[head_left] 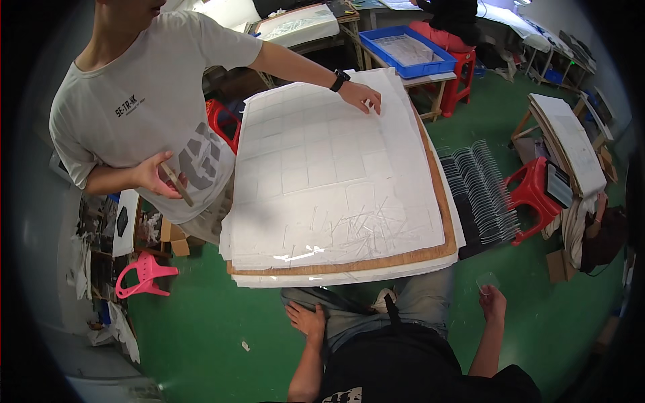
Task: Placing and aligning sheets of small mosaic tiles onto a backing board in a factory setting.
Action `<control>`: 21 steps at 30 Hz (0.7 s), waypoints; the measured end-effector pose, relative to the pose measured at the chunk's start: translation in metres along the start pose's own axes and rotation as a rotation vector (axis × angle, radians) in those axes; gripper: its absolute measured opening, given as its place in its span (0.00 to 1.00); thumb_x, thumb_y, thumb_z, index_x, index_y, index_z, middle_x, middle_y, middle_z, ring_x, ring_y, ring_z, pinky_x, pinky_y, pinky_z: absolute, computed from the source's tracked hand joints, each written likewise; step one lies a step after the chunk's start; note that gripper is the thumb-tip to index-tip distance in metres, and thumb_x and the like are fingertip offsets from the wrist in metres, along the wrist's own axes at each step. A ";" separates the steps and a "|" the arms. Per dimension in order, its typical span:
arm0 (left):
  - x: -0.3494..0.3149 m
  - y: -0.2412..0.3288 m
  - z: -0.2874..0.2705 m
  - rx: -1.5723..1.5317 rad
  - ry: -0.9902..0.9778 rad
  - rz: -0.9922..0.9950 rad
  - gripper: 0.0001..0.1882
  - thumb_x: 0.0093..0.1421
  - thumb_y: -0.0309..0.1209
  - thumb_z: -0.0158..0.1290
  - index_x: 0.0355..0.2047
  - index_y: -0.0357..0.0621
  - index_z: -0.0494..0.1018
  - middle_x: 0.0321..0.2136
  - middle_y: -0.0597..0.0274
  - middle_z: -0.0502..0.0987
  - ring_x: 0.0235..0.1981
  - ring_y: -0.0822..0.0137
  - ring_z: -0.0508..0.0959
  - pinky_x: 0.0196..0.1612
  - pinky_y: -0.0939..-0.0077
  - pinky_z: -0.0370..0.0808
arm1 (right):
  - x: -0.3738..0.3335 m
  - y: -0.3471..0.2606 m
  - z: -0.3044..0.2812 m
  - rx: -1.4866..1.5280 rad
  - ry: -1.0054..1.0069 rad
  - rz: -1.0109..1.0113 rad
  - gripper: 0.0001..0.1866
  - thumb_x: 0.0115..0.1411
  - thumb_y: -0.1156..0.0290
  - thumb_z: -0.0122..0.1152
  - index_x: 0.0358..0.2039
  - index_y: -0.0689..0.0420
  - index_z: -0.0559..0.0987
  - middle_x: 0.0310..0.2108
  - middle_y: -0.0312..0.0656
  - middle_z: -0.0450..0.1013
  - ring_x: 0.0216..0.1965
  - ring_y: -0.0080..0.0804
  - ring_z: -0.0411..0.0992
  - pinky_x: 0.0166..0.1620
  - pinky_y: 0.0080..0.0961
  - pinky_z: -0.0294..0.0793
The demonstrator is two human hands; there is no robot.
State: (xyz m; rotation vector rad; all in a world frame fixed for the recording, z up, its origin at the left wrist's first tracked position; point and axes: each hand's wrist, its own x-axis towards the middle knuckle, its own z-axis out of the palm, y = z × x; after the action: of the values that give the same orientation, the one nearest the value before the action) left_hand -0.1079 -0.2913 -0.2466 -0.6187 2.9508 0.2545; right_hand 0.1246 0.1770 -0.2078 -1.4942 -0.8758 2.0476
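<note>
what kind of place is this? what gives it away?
Probably a small workshop or hand-production room, though the product is unclear. Signs: a white-covered worktable with thin strips scattered near its front, a shallow blue tray and a wire rack.

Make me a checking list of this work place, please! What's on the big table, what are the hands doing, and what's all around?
Surface: white sheet over a brown board.
Job's things: faint squares in rows on the sheet; a small clear piece off the table.
Clutter: thin strips scattered at the near end; white scrap on the floor.
Hands: left hand rests on the thigh; right hand holds the clear piece.
Cables: none I can tell for sure.
Surroundings: co-worker at the left, pink stool, wire rack, blue tray.
</note>
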 end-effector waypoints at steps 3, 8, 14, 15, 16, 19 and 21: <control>0.000 0.001 -0.002 -0.005 -0.003 0.003 0.48 0.50 0.48 0.54 0.63 0.31 0.48 0.63 0.38 0.50 0.63 0.46 0.52 0.60 0.55 0.53 | 0.002 0.001 0.004 -0.007 0.019 0.003 0.10 0.57 0.69 0.56 0.38 0.60 0.76 0.31 0.41 0.76 0.28 0.31 0.73 0.29 0.20 0.67; 0.001 -0.001 -0.004 -0.002 -0.009 -0.005 0.48 0.50 0.48 0.54 0.63 0.31 0.48 0.63 0.38 0.50 0.63 0.46 0.52 0.60 0.55 0.54 | 0.000 0.001 0.009 -0.023 0.026 0.015 0.11 0.57 0.69 0.56 0.38 0.59 0.76 0.31 0.41 0.76 0.28 0.30 0.74 0.29 0.21 0.67; 0.000 -0.006 -0.006 0.005 -0.006 0.003 0.47 0.51 0.48 0.54 0.63 0.31 0.47 0.63 0.38 0.50 0.63 0.45 0.52 0.60 0.54 0.54 | -0.006 0.001 0.014 -0.045 0.043 0.023 0.11 0.57 0.69 0.56 0.39 0.59 0.76 0.31 0.40 0.77 0.29 0.30 0.74 0.29 0.21 0.68; -0.001 -0.007 -0.005 0.007 -0.007 0.011 0.47 0.51 0.48 0.54 0.63 0.31 0.47 0.63 0.38 0.50 0.63 0.45 0.52 0.60 0.54 0.54 | -0.008 0.001 0.014 -0.049 0.057 0.025 0.11 0.57 0.68 0.56 0.39 0.59 0.76 0.31 0.40 0.77 0.29 0.30 0.74 0.30 0.21 0.68; 0.001 -0.004 -0.006 0.006 -0.026 0.001 0.47 0.51 0.48 0.54 0.63 0.32 0.47 0.63 0.37 0.50 0.63 0.45 0.52 0.60 0.53 0.54 | -0.010 -0.001 0.016 -0.058 0.073 0.028 0.11 0.57 0.68 0.56 0.39 0.59 0.76 0.30 0.41 0.77 0.28 0.30 0.75 0.29 0.21 0.68; 0.005 0.001 -0.018 0.030 -0.074 -0.001 0.47 0.51 0.48 0.54 0.63 0.33 0.47 0.63 0.38 0.50 0.64 0.45 0.52 0.60 0.52 0.55 | -0.014 -0.008 0.029 -0.033 0.054 -0.036 0.09 0.56 0.68 0.58 0.34 0.59 0.77 0.28 0.42 0.77 0.26 0.31 0.74 0.27 0.21 0.69; 0.015 0.002 -0.025 0.040 -0.045 -0.050 0.47 0.52 0.48 0.55 0.63 0.34 0.47 0.63 0.38 0.50 0.64 0.45 0.53 0.60 0.51 0.55 | -0.013 -0.017 0.047 -0.032 0.063 -0.036 0.11 0.57 0.69 0.58 0.37 0.63 0.77 0.30 0.44 0.76 0.27 0.30 0.75 0.28 0.21 0.70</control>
State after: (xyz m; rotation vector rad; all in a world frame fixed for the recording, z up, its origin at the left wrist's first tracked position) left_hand -0.1239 -0.3000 -0.2242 -0.6712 2.8855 0.2019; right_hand 0.0841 0.1694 -0.1771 -1.5398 -0.9089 1.9586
